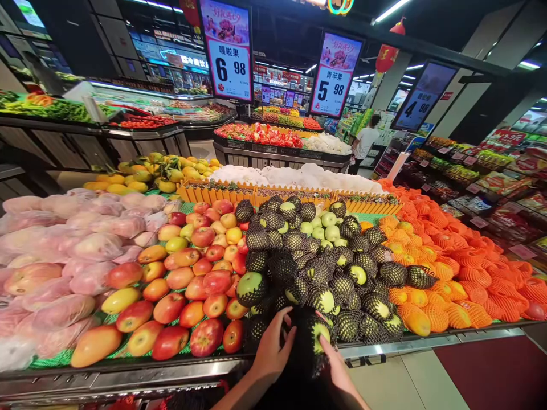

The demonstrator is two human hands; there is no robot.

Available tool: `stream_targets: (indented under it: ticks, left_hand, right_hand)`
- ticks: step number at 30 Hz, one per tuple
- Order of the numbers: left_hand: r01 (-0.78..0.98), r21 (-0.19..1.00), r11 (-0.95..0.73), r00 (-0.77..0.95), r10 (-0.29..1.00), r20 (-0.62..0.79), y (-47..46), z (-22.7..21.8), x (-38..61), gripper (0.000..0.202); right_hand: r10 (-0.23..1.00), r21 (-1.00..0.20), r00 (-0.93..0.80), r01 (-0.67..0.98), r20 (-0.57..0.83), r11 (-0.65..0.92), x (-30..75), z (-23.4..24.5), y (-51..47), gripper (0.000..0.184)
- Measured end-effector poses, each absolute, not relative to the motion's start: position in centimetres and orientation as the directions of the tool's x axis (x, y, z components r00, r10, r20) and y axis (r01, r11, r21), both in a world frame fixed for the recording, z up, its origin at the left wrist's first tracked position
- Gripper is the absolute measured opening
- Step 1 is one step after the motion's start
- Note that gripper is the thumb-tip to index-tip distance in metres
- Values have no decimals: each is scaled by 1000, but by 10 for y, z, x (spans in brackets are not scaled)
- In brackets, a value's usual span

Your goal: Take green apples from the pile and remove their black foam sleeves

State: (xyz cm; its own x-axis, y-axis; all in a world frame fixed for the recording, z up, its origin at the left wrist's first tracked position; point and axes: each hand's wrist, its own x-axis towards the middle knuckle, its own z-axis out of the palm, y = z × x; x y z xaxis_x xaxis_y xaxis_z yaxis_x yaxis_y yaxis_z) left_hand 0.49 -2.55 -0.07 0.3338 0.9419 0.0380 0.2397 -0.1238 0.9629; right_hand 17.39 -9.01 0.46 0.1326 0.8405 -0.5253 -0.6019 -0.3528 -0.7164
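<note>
Apparently, the step in hand was the handling of one green apple [319, 336] in its black net [317, 363], at the front edge of the display. This apple was between the two hands, near the metal rail [384, 347] and just before the heap of netted apples [342, 287]. Red apples [207, 336] lay to the left of the heap, and fruits in orange nets [464, 290] to the right.

The right hand [338, 364] held the apple: its thumb was laid against the near side, and a fingertip showed at the upper edge, so the fruit seemed pinched between them. The left hand [272, 344] was beside it, with the fingers bent and the thumb apart from them; whether they pinched some dark mesh, I could not tell, because black lay on black there.

In my judgement, the next move called for a steady right grip, without hard pressing, and for care that the mesh did not catch on the fingers.

The apple was roundish, so it had no clear long axis. Its bare green patch faced upward and toward the person, while the net seemed to run lengthwise toward the body. The stem was not visible.
</note>
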Motion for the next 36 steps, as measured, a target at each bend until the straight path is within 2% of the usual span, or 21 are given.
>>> stream_targets:
  ticks: [3, 5, 7, 10, 14, 17, 20, 23, 26, 29, 31, 34, 36]
  left_hand:
    - [113, 918, -381, 502, 819, 278, -23, 4, -4, 77]
    - [64, 902, -428, 609, 733, 304, -22, 6, -5, 100]
    - [59, 942, -330, 634, 742, 220, -22, 3, -3, 109]
    - [27, 983, -181, 590, 796, 131, -23, -4, 1, 106]
    - [-124, 982, -140, 534, 825, 185, -23, -15, 1, 101]
    - [-227, 973, -48, 483, 862, 155, -24, -27, 0, 102]
    - [-266, 953, 145, 432, 902, -16, -24, -44, 3, 103]
    - [-280, 926, 252, 347, 926, -147, -16, -47, 11, 103]
    - [-210, 964, 164, 226, 967, -116, 9, -24, 20, 104]
    - [-58, 995, -79, 114, 990, 85, 50, 20, 28, 90]
    - [126, 957, -263, 80, 964, 254, 80, 48, 33, 83]
    - [531, 738, -416, 131, 901, 413, 118, 71, 41, 76]
    - [757, 520, -394, 205, 900, 384, 134, 72, 48, 72]
  right_hand:
    - [878, -765, 112, -550, -466, -336, 178, 17, -82, 72]
    - [925, -843, 130, -471, -358, -260, 178, 27, -78, 78]
    - [968, -886, 59, -419, -246, -200, 176, 35, -76, 83]
    - [990, -899, -88, -418, -106, -133, 174, 43, -76, 92]
    - [970, -862, -228, -470, -88, -189, 178, 49, -74, 101]
    - [965, -895, -232, -395, -120, -207, 185, 50, -68, 85]
    - [976, -930, -157, -312, -152, -195, 193, 46, -61, 63]
    - [990, -954, -22, -265, -142, -143, 196, 36, -60, 52]
    - [987, -973, 88, -203, -132, -112, 197, 23, -69, 55]
    - [984, -982, 132, -159, -122, -101, 205, 7, -85, 61]
    - [975, -984, 191, -153, -115, -86, 214, -2, -97, 60]
    - [938, -986, 326, -153, -118, -70, 228, -13, -112, 56]
    - [908, -985, 396, -153, -134, -78, 233, -17, -120, 55]
